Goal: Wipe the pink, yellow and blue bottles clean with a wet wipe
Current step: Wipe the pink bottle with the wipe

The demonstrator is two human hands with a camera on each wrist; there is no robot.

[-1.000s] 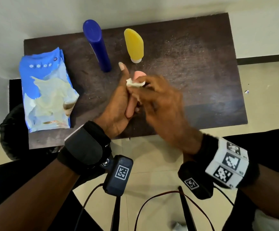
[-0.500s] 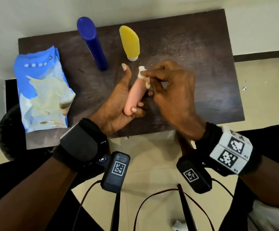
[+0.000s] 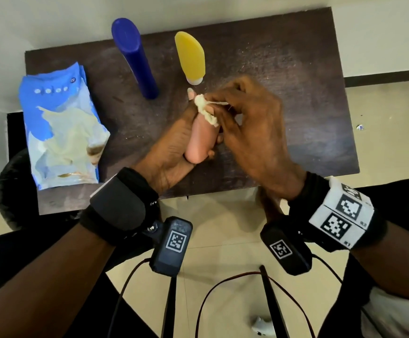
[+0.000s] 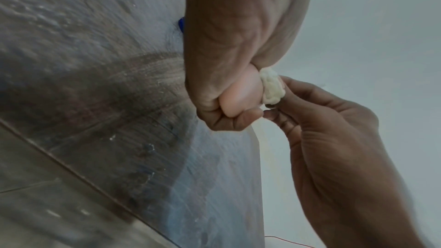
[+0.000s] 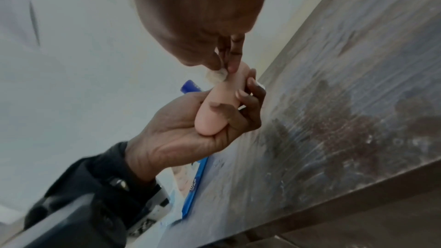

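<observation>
My left hand [image 3: 174, 147] grips the pink bottle [image 3: 199, 140] above the dark table [image 3: 284, 69], fingers curled round its body [image 5: 214, 112]. My right hand [image 3: 249, 128] pinches a crumpled white wet wipe [image 3: 205, 111] against the bottle's far end; the wipe [image 4: 272, 87] also shows beside the pink bottle [image 4: 241, 97] in the left wrist view. The blue bottle [image 3: 135, 57] and the yellow bottle [image 3: 191, 57] stand upright at the back of the table, beyond my hands.
A blue and white wipes packet [image 3: 61, 135] lies on the table's left side. The table's near edge runs just under my wrists, with tiled floor [image 3: 223, 240] and cables [image 3: 223, 284] below. A white wall [image 3: 52, 18] rises behind the table.
My right hand slid the wipe from the middle of the pink bottle to its far end. The left hand kept its grip on the bottle.
</observation>
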